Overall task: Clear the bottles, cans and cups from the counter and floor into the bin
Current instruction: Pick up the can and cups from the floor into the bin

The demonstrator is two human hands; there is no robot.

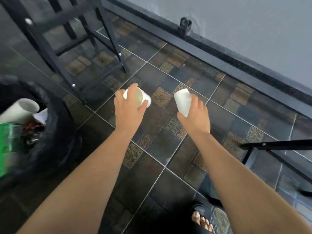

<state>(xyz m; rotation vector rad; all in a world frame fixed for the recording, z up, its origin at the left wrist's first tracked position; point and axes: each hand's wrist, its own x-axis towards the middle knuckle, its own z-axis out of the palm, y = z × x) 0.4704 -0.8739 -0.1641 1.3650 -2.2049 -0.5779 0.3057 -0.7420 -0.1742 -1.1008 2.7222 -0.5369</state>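
Both arms reach out over a dark tiled floor. My left hand [129, 110] grips a white paper cup [141, 97] lying on its side, its stained inside facing me. My right hand [196, 115] holds a second white cup [183, 103], tilted with its base toward the far side. The bin [55, 132], lined with a black bag, stands at the left edge. Inside it lie a white cup [22, 109], a green item [9, 137] and other rubbish.
A black metal frame [70, 53] with glass shelves stands at the upper left, just beyond the bin. Another black metal frame [276, 149] juts in at the right. A grey wall with a dark skirting [219, 59] runs diagonally behind. My sandalled foot [205, 220] is at the bottom.
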